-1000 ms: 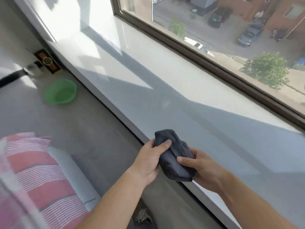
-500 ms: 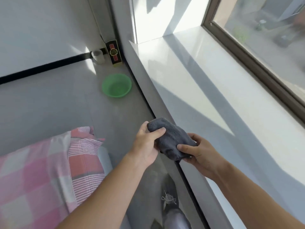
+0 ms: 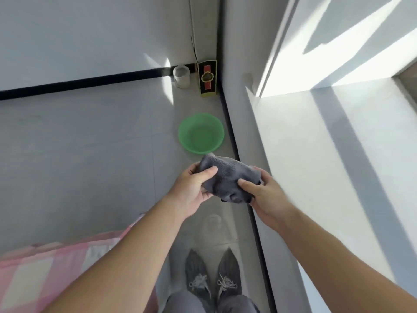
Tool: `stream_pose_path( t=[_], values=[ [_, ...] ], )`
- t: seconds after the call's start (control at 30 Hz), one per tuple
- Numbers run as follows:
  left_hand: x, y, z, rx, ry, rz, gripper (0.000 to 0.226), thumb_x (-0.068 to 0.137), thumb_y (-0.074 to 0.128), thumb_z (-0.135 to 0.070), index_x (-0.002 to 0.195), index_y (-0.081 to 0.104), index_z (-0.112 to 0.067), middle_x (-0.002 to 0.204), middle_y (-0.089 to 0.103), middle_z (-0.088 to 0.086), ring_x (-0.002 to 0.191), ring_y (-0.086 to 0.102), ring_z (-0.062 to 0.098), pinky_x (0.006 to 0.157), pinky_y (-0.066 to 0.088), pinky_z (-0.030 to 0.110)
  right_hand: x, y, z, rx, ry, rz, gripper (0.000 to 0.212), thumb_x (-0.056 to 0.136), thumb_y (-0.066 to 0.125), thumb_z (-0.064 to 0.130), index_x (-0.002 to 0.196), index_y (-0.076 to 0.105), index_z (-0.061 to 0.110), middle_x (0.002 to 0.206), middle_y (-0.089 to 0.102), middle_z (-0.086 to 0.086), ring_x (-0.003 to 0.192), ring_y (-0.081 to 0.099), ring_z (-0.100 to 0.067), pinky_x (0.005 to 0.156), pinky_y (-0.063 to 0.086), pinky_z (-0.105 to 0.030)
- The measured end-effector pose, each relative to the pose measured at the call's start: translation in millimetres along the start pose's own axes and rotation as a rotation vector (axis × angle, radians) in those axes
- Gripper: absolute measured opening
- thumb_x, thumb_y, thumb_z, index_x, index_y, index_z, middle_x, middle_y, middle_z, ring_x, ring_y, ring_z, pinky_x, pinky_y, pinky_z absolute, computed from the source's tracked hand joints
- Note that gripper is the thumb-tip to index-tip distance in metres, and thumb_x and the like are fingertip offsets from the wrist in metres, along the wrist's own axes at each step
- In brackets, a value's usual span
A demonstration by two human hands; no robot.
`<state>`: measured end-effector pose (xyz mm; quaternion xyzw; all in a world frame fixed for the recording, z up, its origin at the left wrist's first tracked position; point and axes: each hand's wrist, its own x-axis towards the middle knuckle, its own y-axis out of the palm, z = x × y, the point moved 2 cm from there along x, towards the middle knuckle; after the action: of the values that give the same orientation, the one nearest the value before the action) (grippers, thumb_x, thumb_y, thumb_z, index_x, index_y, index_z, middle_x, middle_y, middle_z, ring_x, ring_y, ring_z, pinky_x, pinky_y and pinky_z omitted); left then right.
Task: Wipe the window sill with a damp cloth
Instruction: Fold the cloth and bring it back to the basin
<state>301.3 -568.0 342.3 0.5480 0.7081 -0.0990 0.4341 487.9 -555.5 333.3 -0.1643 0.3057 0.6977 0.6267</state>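
A dark grey cloth (image 3: 228,177) is bunched between both hands, held over the floor just left of the sill's front edge. My left hand (image 3: 191,190) grips its left side, thumb on top. My right hand (image 3: 264,197) grips the right side, thumb pressed on the fabric. The white window sill (image 3: 320,159) runs along the right, crossed by bands of sun and shadow.
A green plastic basin (image 3: 201,133) sits on the grey floor beyond the cloth. A small white cup (image 3: 181,76) and a black-and-red box (image 3: 207,78) stand in the corner by the wall. A pink checked bed cover (image 3: 45,272) lies lower left. My grey shoes (image 3: 212,276) are below.
The view has swung left and down, away from the window pane toward the floor. Both hands kept hold of the cloth and carried it off the sill's edge, over the floor.
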Motion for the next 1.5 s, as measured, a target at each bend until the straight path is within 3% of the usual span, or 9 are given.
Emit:
stream_pose_path(
  t=[0.17, 0.43, 0.53, 0.67, 0.87, 1.07, 1.2, 1.37, 1.5],
  values=[
    [75.2, -26.8, -67.1, 0.058, 0.053, -0.123, 0.029, 0.091, 0.067, -0.008, 0.119, 0.061, -0.010, 0.119, 0.071, 0.011, 0.110, 0.068, 0.030, 0.091, 0.057, 0.048, 96.2, 47.7, 28.8, -0.148, 0.048, -0.020, 0.028, 0.096, 0.060, 0.005, 0.118, 0.061, 0.022, 0.104, 0.073, -0.006, 0.086, 0.074, -0.023, 0.062, 0.058, -0.034],
    [213.3, -72.9, -160.2, 0.302, 0.098, -0.192, 0.019, 0.093, 0.066, -0.012, 0.111, 0.067, -0.015, 0.107, 0.073, 0.004, 0.098, 0.071, 0.020, 0.070, 0.058, 0.031, 237.0, 118.4, 44.4, -0.311, 0.114, -0.208, 0.036, 0.071, 0.071, 0.047, 0.099, 0.066, 0.024, 0.097, 0.076, -0.004, 0.089, 0.075, -0.025, 0.080, 0.061, -0.052],
    [266.8, -81.7, -188.1, 0.321, 0.041, -0.167, 0.015, 0.093, 0.066, -0.011, 0.104, 0.069, -0.020, 0.104, 0.074, 0.003, 0.088, 0.072, 0.014, 0.065, 0.058, 0.027, 288.3, 131.6, 45.0, -0.187, 0.157, -0.240, 0.012, 0.087, 0.070, 0.025, 0.099, 0.068, 0.024, 0.100, 0.076, -0.007, 0.094, 0.074, -0.028, 0.086, 0.060, -0.050],
    [338.9, -88.4, -215.2, 0.432, -0.018, -0.175, 0.017, 0.092, 0.066, -0.010, 0.108, 0.069, -0.015, 0.109, 0.073, 0.009, 0.095, 0.071, 0.024, 0.073, 0.060, 0.035, 352.5, 137.9, 47.8, -0.068, 0.234, -0.258, 0.021, 0.094, 0.062, 0.002, 0.109, 0.067, 0.016, 0.103, 0.074, -0.012, 0.095, 0.074, -0.030, 0.077, 0.063, -0.041],
    [440.6, -100.1, -231.1, 0.622, -0.061, -0.182, 0.014, 0.088, 0.069, -0.014, 0.102, 0.070, -0.013, 0.100, 0.074, 0.011, 0.097, 0.071, 0.032, 0.086, 0.059, 0.051, 446.2, 134.3, 28.3, -0.129, 0.322, -0.335, 0.019, 0.090, 0.070, 0.007, 0.107, 0.071, 0.015, 0.098, 0.076, -0.011, 0.087, 0.076, -0.029, 0.077, 0.063, -0.043],
    [543.0, -126.6, -226.6, 0.886, -0.059, -0.114, 0.012, 0.085, 0.073, -0.017, 0.097, 0.074, -0.016, 0.091, 0.075, 0.001, 0.087, 0.071, 0.021, 0.082, 0.056, 0.036, 530.1, 136.1, -21.9, -0.043, 0.475, -0.445, 0.033, 0.087, 0.074, 0.007, 0.119, 0.066, 0.008, 0.107, 0.073, -0.012, 0.086, 0.075, -0.025, 0.062, 0.057, -0.028],
    [626.8, -153.3, -206.8, 1.033, -0.111, -0.022, 0.015, 0.084, 0.074, -0.018, 0.099, 0.074, -0.014, 0.084, 0.072, -0.001, 0.075, 0.067, 0.013, 0.067, 0.051, 0.024, 591.5, 139.3, -69.9, 0.032, 0.511, -0.573, 0.028, 0.088, 0.072, 0.004, 0.114, 0.061, 0.009, 0.109, 0.070, -0.013, 0.092, 0.072, -0.029, 0.075, 0.060, -0.035],
    [713.9, -182.3, -172.7, 1.142, -0.194, 0.084, 0.026, 0.081, 0.078, -0.020, 0.104, 0.074, -0.008, 0.094, 0.076, 0.007, 0.087, 0.072, 0.024, 0.086, 0.059, 0.039, 658.2, 140.5, -137.2, 0.047, 0.482, -0.788, 0.033, 0.084, 0.077, 0.008, 0.114, 0.067, 0.016, 0.101, 0.072, -0.010, 0.091, 0.072, -0.030, 0.088, 0.060, -0.045],
    [777.4, -198.9, -137.2, 1.255, -0.183, 0.132, 0.032, 0.073, 0.080, -0.029, 0.102, 0.075, -0.017, 0.094, 0.076, 0.007, 0.086, 0.073, 0.026, 0.084, 0.060, 0.042, 695.8, 142.2, -195.1, 0.083, 0.460, -0.920, 0.032, 0.083, 0.077, 0.009, 0.114, 0.068, 0.013, 0.096, 0.072, -0.008, 0.090, 0.072, -0.030, 0.087, 0.060, -0.046]
  ],
)
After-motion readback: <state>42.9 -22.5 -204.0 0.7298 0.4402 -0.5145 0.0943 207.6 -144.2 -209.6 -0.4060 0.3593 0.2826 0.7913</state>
